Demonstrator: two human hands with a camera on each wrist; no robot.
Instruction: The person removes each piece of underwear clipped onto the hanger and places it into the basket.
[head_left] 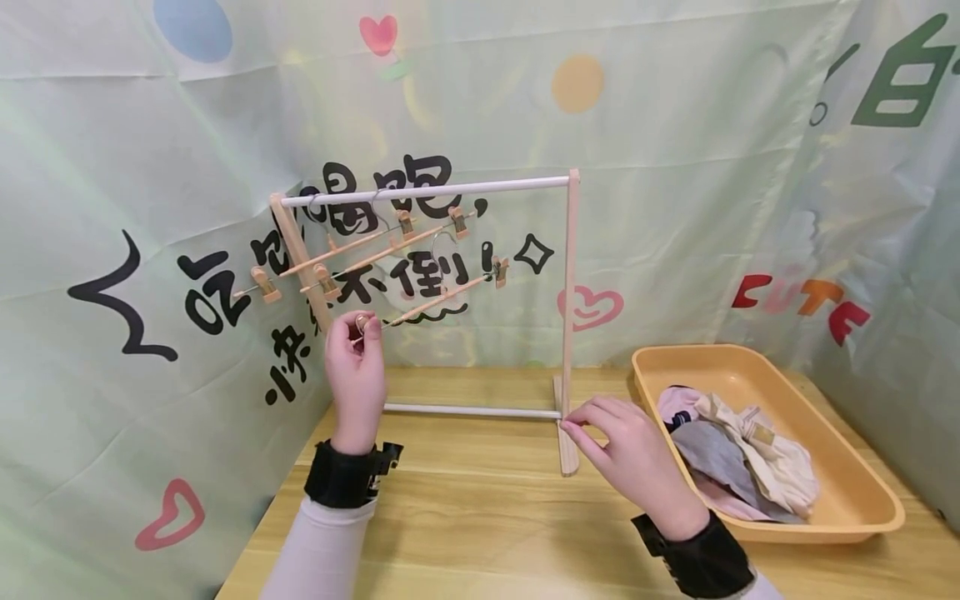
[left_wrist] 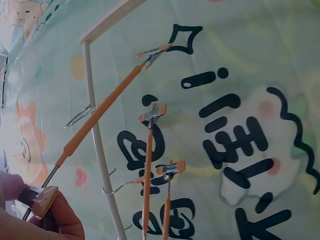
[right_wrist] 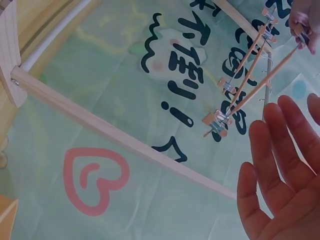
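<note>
Left hand [head_left: 356,367] pinches the near clip [left_wrist: 39,201] of a wooden hanger [head_left: 431,302] below the rack's top rail [head_left: 427,191]; right hand [head_left: 626,454], fingers relaxed (holding nothing), touches the rack's right foot [head_left: 564,433]. Best squeeze the clip fully while steadying the rack

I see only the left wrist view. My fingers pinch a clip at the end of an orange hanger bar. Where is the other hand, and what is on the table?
Observer: In the head view the right hand is low, fingertips at the foot of the wooden rack, hand open, holding nothing.
Operator: Is anything beside that hand?
Observer: Yes, a yellow tray stands to its right on the table, with crumpled clothes inside.
Operator: How many hangers hang on the rack?
Observer: Three clip hangers hang from the white top rail; the left hand pinches the lower clip of the front one.
</note>
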